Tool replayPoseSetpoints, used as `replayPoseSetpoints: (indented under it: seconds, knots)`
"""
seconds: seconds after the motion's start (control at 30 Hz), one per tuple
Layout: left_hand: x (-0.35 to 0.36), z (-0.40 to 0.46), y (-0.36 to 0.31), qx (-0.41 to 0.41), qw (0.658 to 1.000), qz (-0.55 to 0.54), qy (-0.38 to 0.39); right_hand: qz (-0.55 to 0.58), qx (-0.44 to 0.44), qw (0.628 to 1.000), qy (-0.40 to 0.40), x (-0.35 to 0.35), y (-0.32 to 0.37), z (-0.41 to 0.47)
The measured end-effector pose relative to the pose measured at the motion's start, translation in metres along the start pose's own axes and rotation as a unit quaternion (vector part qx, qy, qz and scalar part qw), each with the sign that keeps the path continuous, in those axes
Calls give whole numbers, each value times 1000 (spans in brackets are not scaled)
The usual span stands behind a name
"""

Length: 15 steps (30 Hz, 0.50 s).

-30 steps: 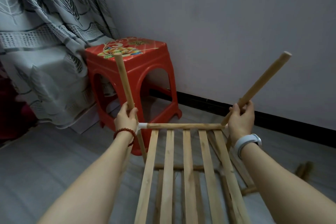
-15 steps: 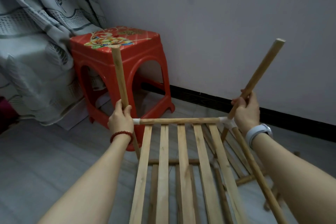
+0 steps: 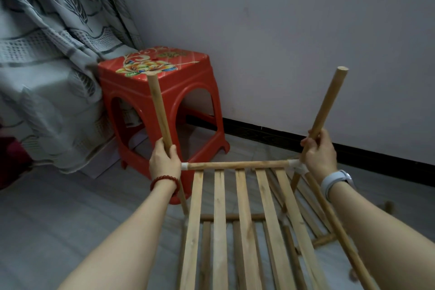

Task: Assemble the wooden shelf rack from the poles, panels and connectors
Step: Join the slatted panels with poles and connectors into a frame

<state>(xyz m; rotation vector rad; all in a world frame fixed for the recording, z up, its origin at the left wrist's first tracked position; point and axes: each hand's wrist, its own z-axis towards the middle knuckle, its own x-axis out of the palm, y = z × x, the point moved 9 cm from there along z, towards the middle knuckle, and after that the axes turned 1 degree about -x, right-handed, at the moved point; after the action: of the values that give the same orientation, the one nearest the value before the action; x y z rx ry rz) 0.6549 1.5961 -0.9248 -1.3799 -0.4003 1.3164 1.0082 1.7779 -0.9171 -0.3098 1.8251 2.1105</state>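
- a person's two bare forearms reach forward and down over a half-built wooden rack on a grey floor.
- the left hand (image 3: 164, 162) is wrapped around the left pole (image 3: 159, 110), gripping it just above the near corner of the rack; a red bead bracelet (image 3: 164, 181) sits on that wrist.
- the left pole rises nearly upright, leaning slightly away to the left, its top end in front of the red plastic stool (image 3: 162, 92).
- the right hand (image 3: 320, 155) is curled around the right pole (image 3: 326, 103), holding it just above a white connector (image 3: 297, 165); a pale wristband (image 3: 335, 180) is on that wrist.
- the right pole tilts up and to the right, its round end showing against the wall (image 3: 282, 30).
- between the two hands runs a thin crossbar (image 3: 237, 165), with a second white connector (image 3: 184, 166) touching the left hand.
- the upper slatted panel (image 3: 242, 219), made of five flat slats, stretches from the crossbar toward the viewer.
- below it a lower slatted panel (image 3: 235, 242) shows through the gaps, and more slats (image 3: 306, 200) lie on the floor to the right.
- a patterned grey curtain (image 3: 51, 54) hangs at the left, beside the stool.
- a dark baseboard (image 3: 270, 135) runs along the bottom of the wall.
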Motion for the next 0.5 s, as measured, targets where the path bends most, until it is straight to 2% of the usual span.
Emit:
replayPoseSetpoints:
  seconds: [0.13, 0.23, 0.37, 0.5]
  knots:
    - [-18, 5, -20, -12, 993, -87, -83, -7, -16, 999, -31, 4, 3, -6]
    - [-18, 10, -30, 8, 993, -51, -110, -13, -28, 999, -41, 4, 1, -9]
    - [-16, 9, -27, 54, 991, -23, -117, -45, -55, 993, -90, 3, -1, -6]
    - [-8, 19, -19, 22, 994, -47, -92, -59, -32, 992, -107, 6, -12, -3]
